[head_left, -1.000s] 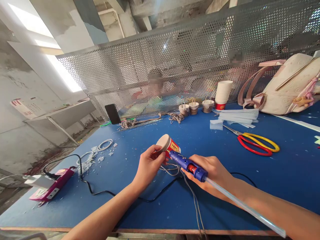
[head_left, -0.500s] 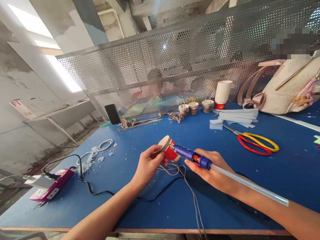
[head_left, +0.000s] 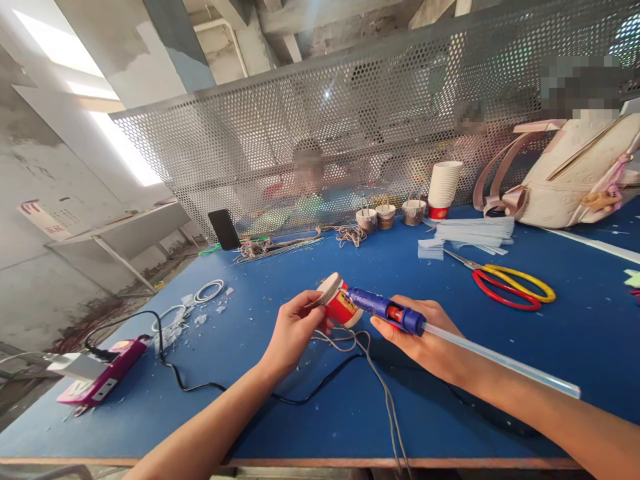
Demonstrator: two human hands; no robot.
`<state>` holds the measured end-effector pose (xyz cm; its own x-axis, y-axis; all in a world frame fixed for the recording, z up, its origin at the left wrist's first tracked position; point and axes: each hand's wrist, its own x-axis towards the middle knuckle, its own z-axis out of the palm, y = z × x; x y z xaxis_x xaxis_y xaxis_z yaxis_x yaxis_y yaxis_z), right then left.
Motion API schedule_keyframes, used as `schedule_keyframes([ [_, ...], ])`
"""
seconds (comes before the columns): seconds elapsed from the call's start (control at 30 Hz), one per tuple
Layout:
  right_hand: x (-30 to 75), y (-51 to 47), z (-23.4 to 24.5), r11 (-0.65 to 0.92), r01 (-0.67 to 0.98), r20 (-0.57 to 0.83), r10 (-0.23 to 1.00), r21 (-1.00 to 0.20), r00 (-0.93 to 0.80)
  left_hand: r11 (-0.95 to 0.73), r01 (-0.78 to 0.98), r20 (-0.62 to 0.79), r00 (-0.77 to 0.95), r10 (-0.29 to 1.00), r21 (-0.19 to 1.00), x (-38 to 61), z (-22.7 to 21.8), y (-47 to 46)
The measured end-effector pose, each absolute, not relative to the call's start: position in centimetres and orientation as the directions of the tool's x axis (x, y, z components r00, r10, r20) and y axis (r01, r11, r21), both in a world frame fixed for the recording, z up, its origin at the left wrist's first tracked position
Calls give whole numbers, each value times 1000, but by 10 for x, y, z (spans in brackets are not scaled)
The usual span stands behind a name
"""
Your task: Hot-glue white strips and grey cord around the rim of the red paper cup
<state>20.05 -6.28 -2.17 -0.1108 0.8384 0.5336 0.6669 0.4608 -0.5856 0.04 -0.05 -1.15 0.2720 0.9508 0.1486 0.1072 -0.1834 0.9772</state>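
Our bare left forearm [head_left: 213, 419] slants up from the bottom edge to the wrist [head_left: 270, 370], and our left hand [head_left: 295, 330] draws its thumb and forefinger into a pinch, the other fingers partly hidden behind. Our right forearm [head_left: 540, 407], also bare, reaches in from the lower right, and our right hand [head_left: 430, 351] curls in a grip with its thumb pointing leftward, near the left hand but not touching it.

Left windows [head_left: 123, 147] glare white; view through mesh [head_left: 240, 153] seems blurred
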Motion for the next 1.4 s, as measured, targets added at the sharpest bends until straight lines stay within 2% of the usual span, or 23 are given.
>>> schedule_keyframes([
  [0.13, 198, -65, -20, 506, 621, 529, 832, -599, -168, -183, 105, 145, 296, 944, 977, -2, -13, 2],
  [0.33, 201, -63, -18, 443, 654, 512, 853, -613, -98, -167, 90, 130, 318, 939, 982, -4, -14, 3],
  [0.47, 200, -65, -17, 468, 632, 512, 849, -617, -129, -169, 98, 131, 312, 941, 981, -3, -13, 2],
  [0.73, 206, -60, -16, 350, 574, 412, 911, -740, -25, -160, 48, 135, 332, 933, 986, -5, -14, 4],
  [0.87, 205, -63, -16, 331, 544, 371, 928, -771, -39, -156, 38, 134, 338, 932, 987, -6, -14, 5],
  [0.97, 204, -65, -17, 317, 556, 335, 939, -768, -73, -153, 28, 135, 338, 931, 988, -6, -15, 5],
  [1.17, 206, -61, -18, 346, 598, 423, 906, -723, -14, -157, 42, 134, 337, 932, 987, -6, -15, 5],
  [1.3, 203, -63, -17, 347, 582, 384, 921, -736, -63, -173, 94, 133, 328, 935, 980, -5, -15, 5],
  [1.4, 198, -65, -17, 406, 590, 432, 896, -698, -106, -186, 122, 138, 325, 936, 975, -3, -14, 5],
])
